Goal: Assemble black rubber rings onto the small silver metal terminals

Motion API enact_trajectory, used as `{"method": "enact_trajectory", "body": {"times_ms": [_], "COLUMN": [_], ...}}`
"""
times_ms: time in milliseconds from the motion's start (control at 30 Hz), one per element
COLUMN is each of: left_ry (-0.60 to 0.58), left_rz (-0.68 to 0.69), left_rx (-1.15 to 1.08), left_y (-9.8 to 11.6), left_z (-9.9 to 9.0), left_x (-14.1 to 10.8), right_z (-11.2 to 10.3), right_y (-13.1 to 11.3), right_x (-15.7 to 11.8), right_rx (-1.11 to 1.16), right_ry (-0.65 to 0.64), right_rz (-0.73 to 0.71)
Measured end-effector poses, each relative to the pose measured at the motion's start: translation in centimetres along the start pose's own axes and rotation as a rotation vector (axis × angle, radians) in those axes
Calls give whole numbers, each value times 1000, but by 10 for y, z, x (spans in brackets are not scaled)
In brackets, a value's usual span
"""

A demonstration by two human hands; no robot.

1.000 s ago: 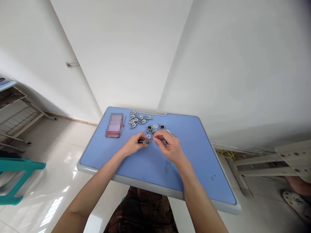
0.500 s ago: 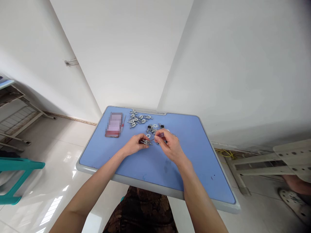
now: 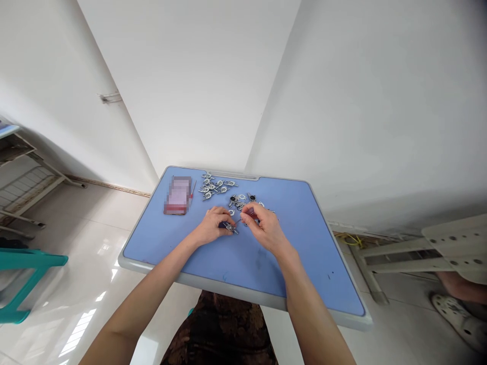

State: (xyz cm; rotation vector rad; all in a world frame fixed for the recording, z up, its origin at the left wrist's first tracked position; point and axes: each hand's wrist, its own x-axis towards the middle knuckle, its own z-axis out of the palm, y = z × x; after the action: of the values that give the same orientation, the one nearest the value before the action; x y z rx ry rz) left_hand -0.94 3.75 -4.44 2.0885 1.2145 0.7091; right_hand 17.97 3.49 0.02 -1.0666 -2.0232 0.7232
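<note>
My left hand [image 3: 213, 226] is closed around a small metal fitting [image 3: 230, 228] with thin prongs, held low over the blue tabletop. My right hand [image 3: 263, 225] grips a screwdriver with a reddish clear handle [image 3: 250, 211]. Its thin shaft points left toward the fitting; whether the tip touches it I cannot tell. Just beyond my hands lie loose parts: a flat metal plate with holes [image 3: 242, 196], a round black-centred piece [image 3: 251, 197] and several others, some partly hidden by my right hand. Farther back is a cluster of similar metal fittings [image 3: 208, 187].
A phone [image 3: 177, 195] with a blurred screen lies at the table's left, a slim red-handled tool [image 3: 193, 189] beside it. The blue table [image 3: 304, 263] stands against a white wall. A teal stool [image 3: 34, 259] is at left; a person's shoe [image 3: 454, 314] shows at right.
The metal fitting in my left hand has tilted, its right end dipping lower toward me. My right hand keeps the screwdriver close to it. The view has shifted slightly.
</note>
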Motion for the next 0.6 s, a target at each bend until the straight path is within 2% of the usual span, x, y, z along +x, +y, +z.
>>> {"method": "enact_trajectory", "body": {"times_ms": [167, 600], "left_ry": [-31, -42], "left_rz": [-2, -32], "left_rx": [62, 68], "left_y": [3, 7], "left_z": [-1, -2], "left_x": [0, 0], "right_z": [0, 0], "right_y": [-1, 0], "right_x": [2, 1], "right_rx": [-58, -60], "right_ry": [-41, -36], "right_rz": [-28, -47]}}
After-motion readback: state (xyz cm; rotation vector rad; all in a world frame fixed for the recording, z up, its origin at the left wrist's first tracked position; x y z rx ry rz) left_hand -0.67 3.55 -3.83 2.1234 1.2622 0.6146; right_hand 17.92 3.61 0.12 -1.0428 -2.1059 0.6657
